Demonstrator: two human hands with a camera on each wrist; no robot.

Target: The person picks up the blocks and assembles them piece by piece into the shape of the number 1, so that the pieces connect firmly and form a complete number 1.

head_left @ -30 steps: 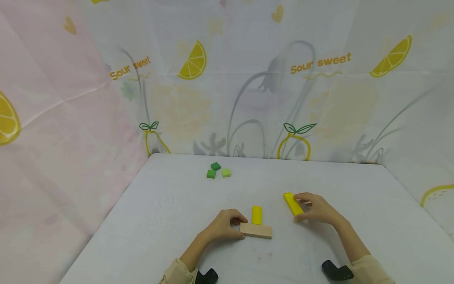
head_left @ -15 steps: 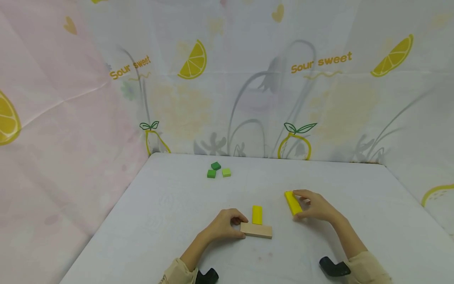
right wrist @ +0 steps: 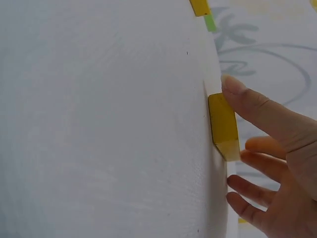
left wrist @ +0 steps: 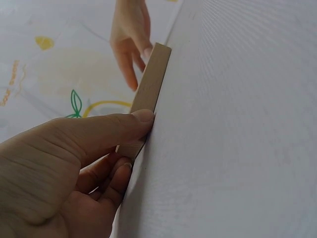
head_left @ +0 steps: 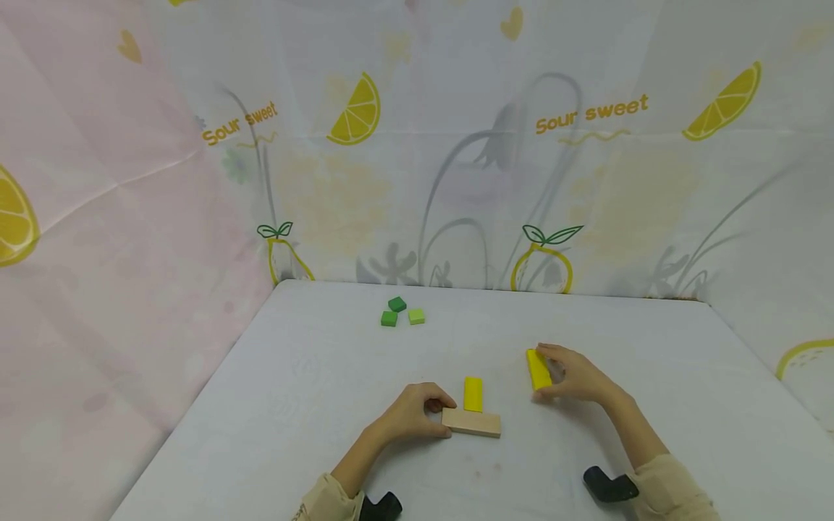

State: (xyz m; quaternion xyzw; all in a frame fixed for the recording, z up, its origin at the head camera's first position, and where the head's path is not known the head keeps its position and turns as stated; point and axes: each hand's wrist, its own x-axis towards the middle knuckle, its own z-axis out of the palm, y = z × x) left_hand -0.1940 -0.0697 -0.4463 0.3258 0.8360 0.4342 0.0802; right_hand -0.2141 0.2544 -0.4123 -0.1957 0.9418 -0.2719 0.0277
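Observation:
My left hand (head_left: 412, 412) pinches the left end of a plain wooden block (head_left: 472, 422) lying on the white table. In the left wrist view, the thumb lies along one side of that wooden block (left wrist: 151, 82), with fingertips at its near end. Just behind it lies a short yellow block (head_left: 473, 394), end toward the wooden one. Off to the right, my right hand (head_left: 576, 373) holds another yellow block (head_left: 538, 369) between thumb and fingers at the tabletop. The right wrist view shows the thumb at one end of this yellow block (right wrist: 224, 119); its far side is hidden.
Two dark green blocks (head_left: 389, 319) and a light green block (head_left: 416, 316) lie toward the table's back left. The white table (head_left: 293, 405) meets a lemon-printed cloth (head_left: 430, 181) behind. Black wrist devices (head_left: 609, 485) sit near both sleeves.
My right hand has turned its yellow block a little, so it lies less slanted, and the right forearm has shifted slightly left. The left hand and wooden block stay put.

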